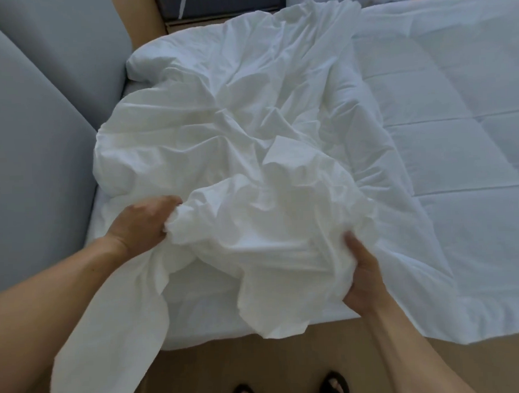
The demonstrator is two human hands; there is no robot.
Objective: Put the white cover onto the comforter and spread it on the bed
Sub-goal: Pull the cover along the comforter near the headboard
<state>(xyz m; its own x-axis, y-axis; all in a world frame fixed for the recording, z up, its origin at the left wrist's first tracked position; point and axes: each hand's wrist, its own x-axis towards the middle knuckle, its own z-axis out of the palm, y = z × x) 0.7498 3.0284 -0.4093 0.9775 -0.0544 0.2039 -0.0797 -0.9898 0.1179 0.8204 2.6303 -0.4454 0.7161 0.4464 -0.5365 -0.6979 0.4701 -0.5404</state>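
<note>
Head view: the white cover (pixel 251 155) lies crumpled over the 9 o'clock half of the bed (pixel 104 212), bunched at 6 o'clock between both hands. The left hand (pixel 144 226), at 8 o'clock, curls its fingers tight into a gathered fold. The right hand (pixel 364 275), at 5 o'clock, clasps the fabric's edge, thumb on top, fingers hidden beneath. The quilted comforter (pixel 445 160) spreads flat toward 3 o'clock.

I saw the bed (pixel 101 215) carrying the quilted comforter (pixel 445 160) spread flat toward three o'clock, the crumpled white cover (pixel 235 123) heaped over its nine o'clock half.
</note>
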